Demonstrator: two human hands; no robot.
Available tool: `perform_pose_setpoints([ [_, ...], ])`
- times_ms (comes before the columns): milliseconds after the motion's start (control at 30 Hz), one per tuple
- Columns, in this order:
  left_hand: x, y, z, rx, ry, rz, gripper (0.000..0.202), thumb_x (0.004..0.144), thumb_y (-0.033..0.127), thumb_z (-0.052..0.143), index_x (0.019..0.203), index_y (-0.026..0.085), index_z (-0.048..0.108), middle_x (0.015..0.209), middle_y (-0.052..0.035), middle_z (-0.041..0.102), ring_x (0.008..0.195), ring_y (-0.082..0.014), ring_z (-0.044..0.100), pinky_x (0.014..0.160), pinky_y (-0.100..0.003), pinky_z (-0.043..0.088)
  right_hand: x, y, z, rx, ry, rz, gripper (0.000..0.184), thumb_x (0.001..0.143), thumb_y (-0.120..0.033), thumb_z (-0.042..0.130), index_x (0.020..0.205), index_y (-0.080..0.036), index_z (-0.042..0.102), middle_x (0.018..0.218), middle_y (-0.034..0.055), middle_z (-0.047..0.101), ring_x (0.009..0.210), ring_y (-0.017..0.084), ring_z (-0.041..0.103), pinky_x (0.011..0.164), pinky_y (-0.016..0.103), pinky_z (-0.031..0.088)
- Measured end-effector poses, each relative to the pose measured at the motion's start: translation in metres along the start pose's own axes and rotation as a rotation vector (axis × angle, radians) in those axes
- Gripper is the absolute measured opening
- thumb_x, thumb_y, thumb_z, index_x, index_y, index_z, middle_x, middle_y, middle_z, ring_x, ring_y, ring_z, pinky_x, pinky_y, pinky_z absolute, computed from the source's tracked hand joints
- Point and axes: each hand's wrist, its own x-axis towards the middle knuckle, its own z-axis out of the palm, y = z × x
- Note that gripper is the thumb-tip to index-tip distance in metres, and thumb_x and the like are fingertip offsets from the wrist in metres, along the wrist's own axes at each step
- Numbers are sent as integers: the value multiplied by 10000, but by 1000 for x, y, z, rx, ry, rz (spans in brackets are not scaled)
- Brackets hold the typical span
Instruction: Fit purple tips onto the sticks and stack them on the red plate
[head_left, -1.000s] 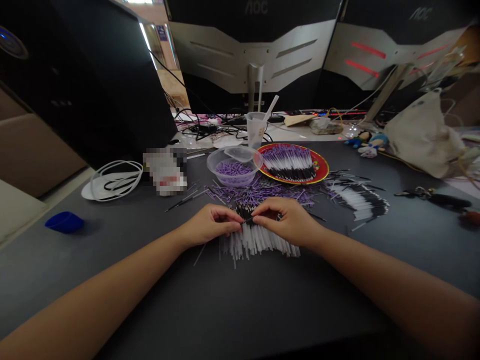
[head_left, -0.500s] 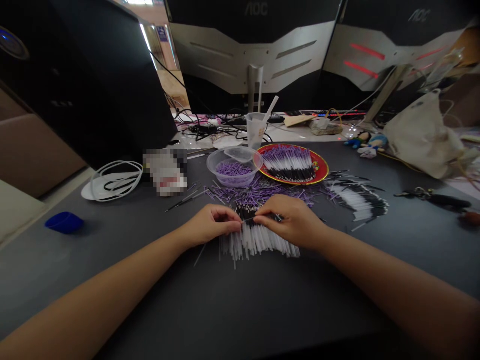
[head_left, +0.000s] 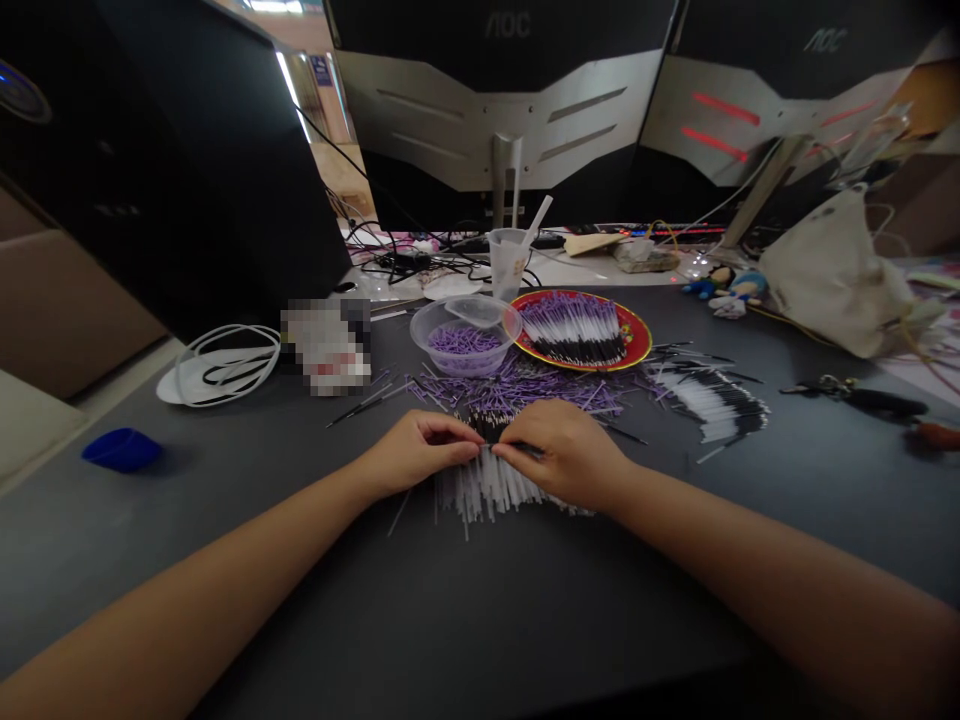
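Note:
My left hand is closed in a pinch, its fingertips on the pale end of a thin stick. Closed just to the right, my right hand pinches the same thin black stick, whose dark end shows along its fingers. The two sets of fingertips almost meet; whether the stick is one piece or two joined parts I cannot tell. Beneath both hands lies a pile of black-and-clear sticks, partly hidden by the right hand. Loose purple pieces are scattered just behind it.
Behind stand a clear bowl with purple pieces, a red plate bearing purple-ended sticks, and a plastic cup. More black-and-white sticks and pliers lie right. Left are a blue cup-like object and a coiled white cable.
My right hand has moved slightly left and closed the gap to my left fingertips, so less of the stick shows between them. My left hand stays nearly still.

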Motion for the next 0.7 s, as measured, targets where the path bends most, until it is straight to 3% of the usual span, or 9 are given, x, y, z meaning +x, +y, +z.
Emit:
perform_pose_setpoints([
  [167, -1, 2, 0, 37, 34, 23, 136, 697, 260, 713, 771, 152, 679, 685, -5, 657, 624, -105, 577, 603, -224, 443, 2, -2, -2, -86, -67, -10, 276, 928, -348, 478, 828, -182, 675, 741, 32, 677, 725, 175, 585, 700, 316, 333],
  [267, 0, 1, -1, -60, 69, 41, 127, 702, 241, 699, 756, 146, 634, 692, 0, 649, 646, -105, 594, 650, -236, 461, 2, 1, -8, -25, -80, 34, 230, 925, -326, 493, 881, -189, 673, 758, 17, 688, 718, 159, 598, 727, 306, 343],
  [433, 4, -2, -3, -376, 195, 0, 199, 681, 237, 725, 762, 137, 573, 888, -31, 672, 648, -100, 634, 656, -251, 501, 2, 3, -16, 77, -78, 125, 161, 895, -300, 537, 886, -199, 662, 721, 0, 690, 665, 140, 605, 706, 288, 372],
  [700, 8, -3, -4, -538, 326, -46, 293, 662, 206, 763, 855, 154, 550, 769, -13, 691, 553, -82, 612, 572, -216, 510, 1, -5, -11, 379, -195, 367, 101, 804, -221, 574, 731, -192, 636, 632, -11, 667, 572, 111, 602, 547, 233, 406],
])
